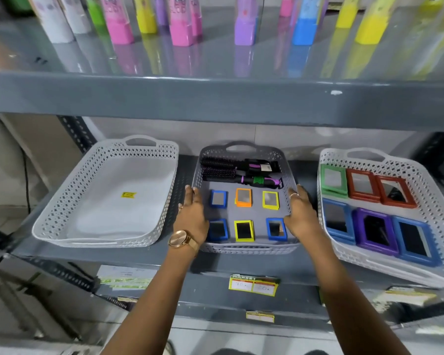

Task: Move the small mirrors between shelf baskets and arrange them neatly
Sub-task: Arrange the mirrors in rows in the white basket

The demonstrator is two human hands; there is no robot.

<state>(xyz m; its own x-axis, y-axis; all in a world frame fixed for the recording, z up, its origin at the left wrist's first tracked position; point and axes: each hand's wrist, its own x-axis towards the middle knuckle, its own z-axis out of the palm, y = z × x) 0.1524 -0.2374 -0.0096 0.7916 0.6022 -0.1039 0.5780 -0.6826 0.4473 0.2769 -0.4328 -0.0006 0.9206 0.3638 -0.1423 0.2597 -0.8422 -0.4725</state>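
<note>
A grey basket [241, 249] stands in the middle of the shelf. Several small mirrors lie in it in two rows: blue [218, 199], orange [243, 197] and yellow [270, 200] behind, blue [219, 229], yellow [244, 230] and blue [276, 228] in front. My left hand [192, 217] grips the basket's left wall. My right hand [301, 213] grips its right wall. An empty white basket [49, 221] sits to the left. A white basket [328, 226] on the right holds several larger mirrors, among them green [333, 179], red [362, 185] and purple [374, 230].
Two black and purple hairbrushes [239, 172] lie at the back of the grey basket. The upper shelf [215, 98] overhangs closely and carries coloured bottles. Price labels [253, 285] hang on the shelf's front edge. A gold watch [181, 239] is on my left wrist.
</note>
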